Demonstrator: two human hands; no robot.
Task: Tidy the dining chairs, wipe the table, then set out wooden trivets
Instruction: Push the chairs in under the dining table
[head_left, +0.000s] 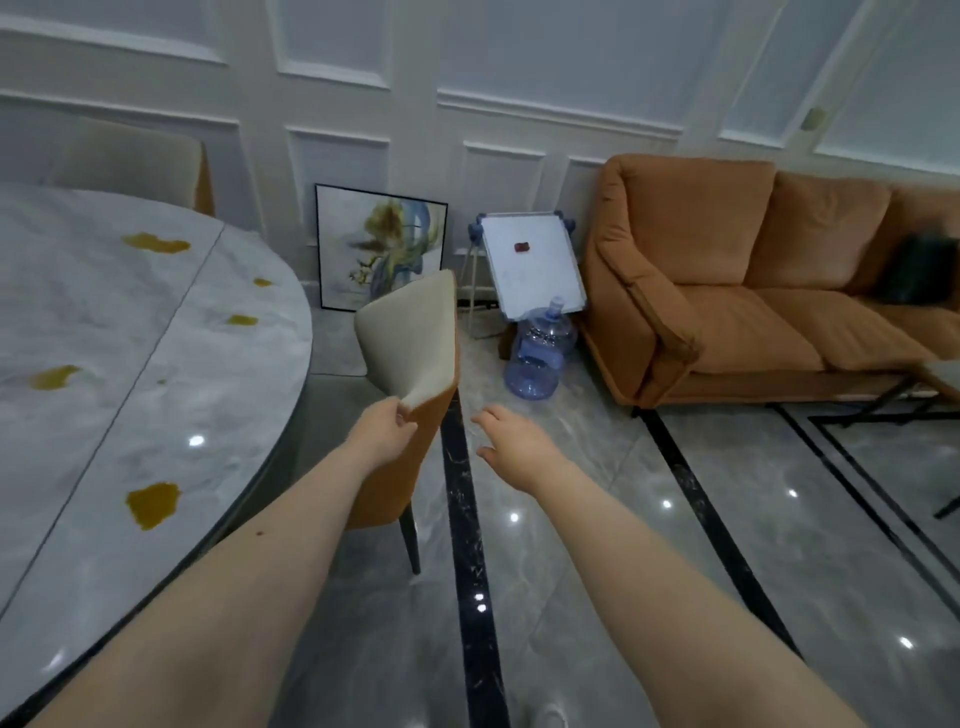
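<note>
Gleaming marble table (104, 332) carries yellow stains (152, 504) beside an orange sofa (753, 280).

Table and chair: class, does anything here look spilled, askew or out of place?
Yes. Yellow-brown spills dot the marble table, so it is not yet wiped. The chair stands angled away from the table; the left hand grips its backrest while the right hand hovers open.

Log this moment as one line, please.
stage: chairs | left hand: holds chair back | right hand: open, free | table: stains unwiped
</note>
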